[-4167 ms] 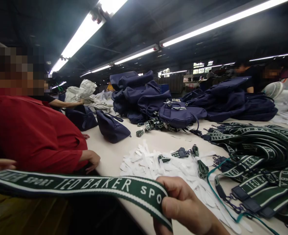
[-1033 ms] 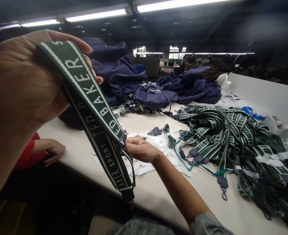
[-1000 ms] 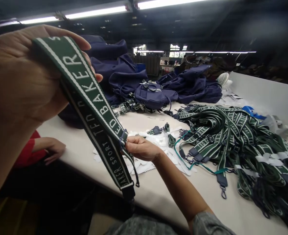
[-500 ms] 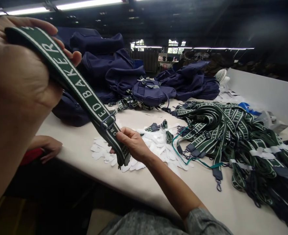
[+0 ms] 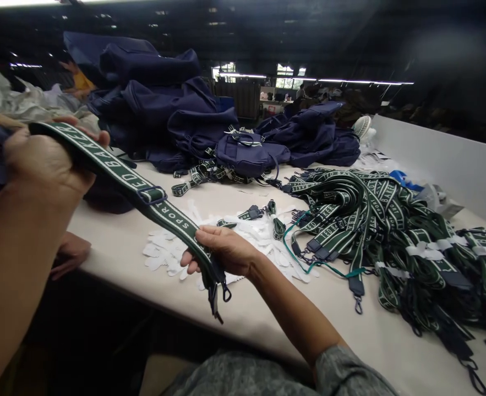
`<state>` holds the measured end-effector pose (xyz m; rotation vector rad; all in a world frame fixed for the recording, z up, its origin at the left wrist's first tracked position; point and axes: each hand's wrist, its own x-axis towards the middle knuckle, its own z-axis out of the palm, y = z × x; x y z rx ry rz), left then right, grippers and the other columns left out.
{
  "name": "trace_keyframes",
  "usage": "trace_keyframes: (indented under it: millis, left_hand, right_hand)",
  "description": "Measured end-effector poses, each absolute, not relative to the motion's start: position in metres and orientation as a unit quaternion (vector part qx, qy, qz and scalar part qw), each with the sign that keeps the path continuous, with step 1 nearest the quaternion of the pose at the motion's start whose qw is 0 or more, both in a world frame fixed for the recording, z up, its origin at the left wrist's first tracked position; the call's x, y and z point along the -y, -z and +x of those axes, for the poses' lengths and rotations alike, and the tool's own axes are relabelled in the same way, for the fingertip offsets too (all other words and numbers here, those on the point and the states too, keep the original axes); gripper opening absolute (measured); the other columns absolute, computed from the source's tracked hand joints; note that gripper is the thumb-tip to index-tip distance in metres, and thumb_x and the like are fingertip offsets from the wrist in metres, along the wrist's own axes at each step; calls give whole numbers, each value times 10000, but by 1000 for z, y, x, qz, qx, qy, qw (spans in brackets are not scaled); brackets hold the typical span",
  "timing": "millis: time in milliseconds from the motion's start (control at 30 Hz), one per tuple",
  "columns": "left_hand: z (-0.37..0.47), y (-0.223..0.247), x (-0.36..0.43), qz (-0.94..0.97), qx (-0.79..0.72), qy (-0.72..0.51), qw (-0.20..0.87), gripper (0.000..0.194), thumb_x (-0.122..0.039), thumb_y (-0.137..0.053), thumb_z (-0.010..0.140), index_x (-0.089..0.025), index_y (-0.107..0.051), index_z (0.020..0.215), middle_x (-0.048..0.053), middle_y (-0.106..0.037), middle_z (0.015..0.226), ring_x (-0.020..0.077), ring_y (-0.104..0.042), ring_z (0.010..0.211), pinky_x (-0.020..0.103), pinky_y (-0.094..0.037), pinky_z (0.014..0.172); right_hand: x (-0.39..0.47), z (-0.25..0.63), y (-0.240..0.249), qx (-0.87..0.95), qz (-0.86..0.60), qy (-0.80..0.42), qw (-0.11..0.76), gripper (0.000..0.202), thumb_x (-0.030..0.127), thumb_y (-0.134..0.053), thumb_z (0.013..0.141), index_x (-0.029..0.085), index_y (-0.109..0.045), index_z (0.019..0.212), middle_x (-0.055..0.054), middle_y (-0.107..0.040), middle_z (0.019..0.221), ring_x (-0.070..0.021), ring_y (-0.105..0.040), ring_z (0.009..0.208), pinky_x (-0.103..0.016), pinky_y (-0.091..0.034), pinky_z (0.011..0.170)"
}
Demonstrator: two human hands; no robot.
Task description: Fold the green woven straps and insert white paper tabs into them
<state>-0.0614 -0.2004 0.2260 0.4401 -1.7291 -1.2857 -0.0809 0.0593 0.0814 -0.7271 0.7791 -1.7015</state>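
A dark green bag strap (image 5: pixel 173 218) with white lettering runs slanting down from left to right between my hands. The folded upper end lies over my left hand (image 5: pixel 56 154), whose thumb and fingers curl around it. Lower down, my right hand (image 5: pixel 224 247) pinches the strap between thumb and fingers. A dark slide buckle (image 5: pixel 152 194) sits partway along the webbing. Below my right hand dangle the strap's ends with metal clips (image 5: pixel 225 293). Beneath my right hand, white paper slips (image 5: pixel 164 250) lie scattered on the table.
A big heap of green straps (image 5: pixel 375 220) covers the table's right side. Navy bags (image 5: pixel 176 104) are piled at the back, with a small navy bag (image 5: pixel 249 154) in front. Another person's hand (image 5: pixel 71 253) rests at the left table edge. A white panel (image 5: pixel 432 159) borders the right.
My left hand has lowered, bringing the strap to a flatter slant. My right hand now grips past the buckle, with the clips hanging visibly below. The view has shifted slightly.
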Motion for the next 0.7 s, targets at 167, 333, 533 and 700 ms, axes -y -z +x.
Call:
trace_keyframes:
  millis: [167, 333, 533, 700]
  left_hand:
    - [-36, -186, 191, 220, 765, 524, 303, 376, -46, -613, 516, -139, -709, 867, 39, -692, 900, 242, -615, 977, 551, -313, 1137]
    - [1, -159, 147, -63, 759, 631, 147, 530, -403, -765, 719, -265, -680, 1224, 86, -607, 1359, 346, -464, 1341, 471, -308, 1186]
    - [2, -123, 83, -131, 770, 611, 125, 405, -417, -750, 777, -303, -683, 1160, 74, -695, 924, 274, -671, 878, 365, -585, 784]
    - [-10, -101, 71, 1, 700, 688, 193, 260, -472, -659, 846, -237, -674, 955, 25, -620, 774, 148, -573, 647, 220, -509, 552]
  right_hand:
    - [-90, -78, -114, -358, -373, 718, 466, 353, 443, -722, 844, 155, -538, 932, -33, -715, 725, -126, -680, 583, -193, -551, 538]
    - [-99, -82, -140, -385, -404, 690, 460, 324, 431, -696, 869, 146, -568, 954, -27, -703, 727, -104, -657, 546, -170, -529, 521]
    - [-96, -90, -144, -365, -377, 720, 454, 338, 400, -743, 829, 163, -574, 1000, -13, -695, 756, -94, -657, 563, -147, -530, 517]
    - [-98, -93, -128, -363, -350, 727, 466, 358, 344, -763, 816, 140, -583, 1049, -57, -719, 816, -126, -706, 674, -182, -584, 623]
